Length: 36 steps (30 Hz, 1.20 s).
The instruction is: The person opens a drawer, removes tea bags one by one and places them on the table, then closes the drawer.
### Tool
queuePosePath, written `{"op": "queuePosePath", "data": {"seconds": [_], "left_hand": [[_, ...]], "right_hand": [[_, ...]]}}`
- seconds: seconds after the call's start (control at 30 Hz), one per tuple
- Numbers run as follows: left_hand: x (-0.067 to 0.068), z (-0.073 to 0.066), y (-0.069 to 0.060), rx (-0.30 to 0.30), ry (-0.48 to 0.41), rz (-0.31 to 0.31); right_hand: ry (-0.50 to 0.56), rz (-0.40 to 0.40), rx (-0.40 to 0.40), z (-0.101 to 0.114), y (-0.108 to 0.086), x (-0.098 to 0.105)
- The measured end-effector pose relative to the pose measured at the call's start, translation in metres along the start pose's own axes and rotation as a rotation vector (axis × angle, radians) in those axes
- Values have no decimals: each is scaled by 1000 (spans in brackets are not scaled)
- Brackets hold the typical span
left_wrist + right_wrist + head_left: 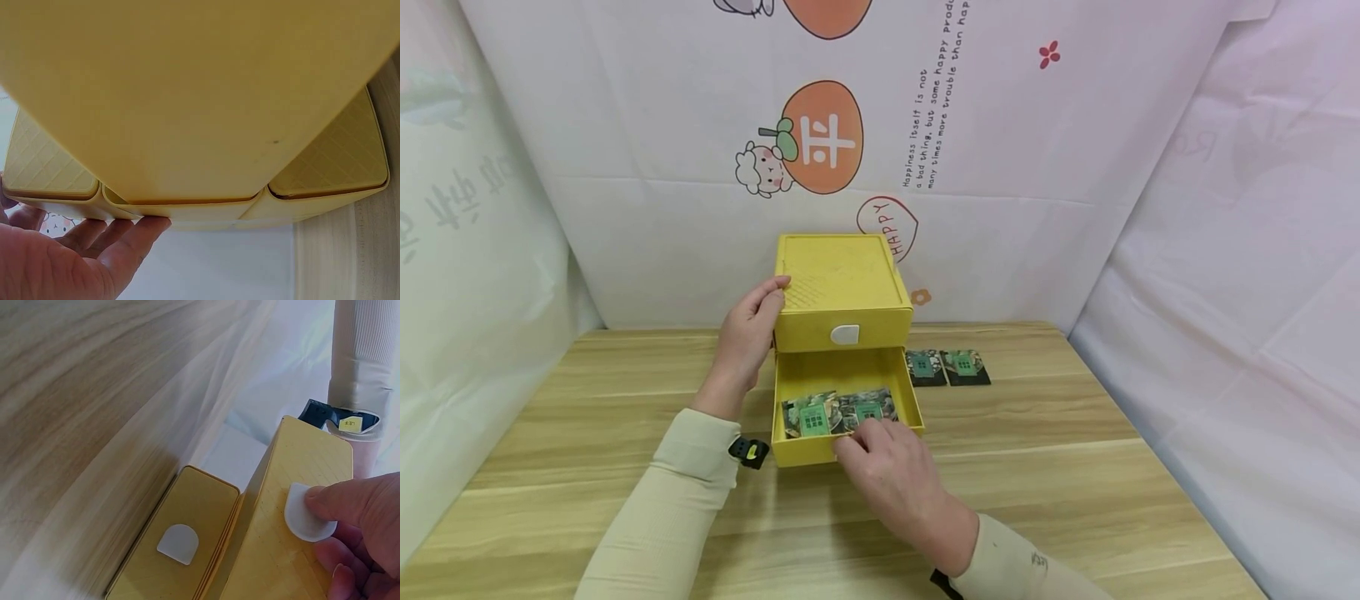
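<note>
A yellow drawer cabinet (842, 271) stands on the table. Its middle drawer (784, 454) is pulled out, with two green-and-black printed cards (812, 417) inside. My right hand (895, 471) grips the front of that drawer. In the right wrist view, the thumb lies on the white handle (300, 519) and the other fingers curl at the rim. My left hand (745, 333) holds the cabinet's left side, fingertips at the top edge. In the left wrist view, its fingers (134, 244) lie along the cabinet's edge.
Two similar cards (966, 367) lie on the wooden table (1037, 467) right of the cabinet. Closed drawers lie above and below the pulled one; the lower drawer (169, 562) also has a white tab. White printed cloth (1000, 150) hangs behind and at both sides.
</note>
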<state>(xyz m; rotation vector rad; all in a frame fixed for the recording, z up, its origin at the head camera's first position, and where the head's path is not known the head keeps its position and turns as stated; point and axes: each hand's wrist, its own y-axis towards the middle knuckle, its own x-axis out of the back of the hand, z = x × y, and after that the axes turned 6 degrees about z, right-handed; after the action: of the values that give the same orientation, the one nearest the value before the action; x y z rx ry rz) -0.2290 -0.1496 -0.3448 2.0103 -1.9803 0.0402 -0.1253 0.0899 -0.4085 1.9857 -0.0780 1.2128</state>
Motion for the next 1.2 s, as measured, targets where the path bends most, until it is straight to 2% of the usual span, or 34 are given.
{"op": "queuePosePath", "data": {"seconds": [0.7, 1.2], "left_hand": [[0, -1, -1, -13, -4, -6], [-1, -1, 0, -9, -1, -5]], "right_hand": [[11, 48, -20, 4, -3, 3], [4, 34, -2, 2, -4, 3]]}}
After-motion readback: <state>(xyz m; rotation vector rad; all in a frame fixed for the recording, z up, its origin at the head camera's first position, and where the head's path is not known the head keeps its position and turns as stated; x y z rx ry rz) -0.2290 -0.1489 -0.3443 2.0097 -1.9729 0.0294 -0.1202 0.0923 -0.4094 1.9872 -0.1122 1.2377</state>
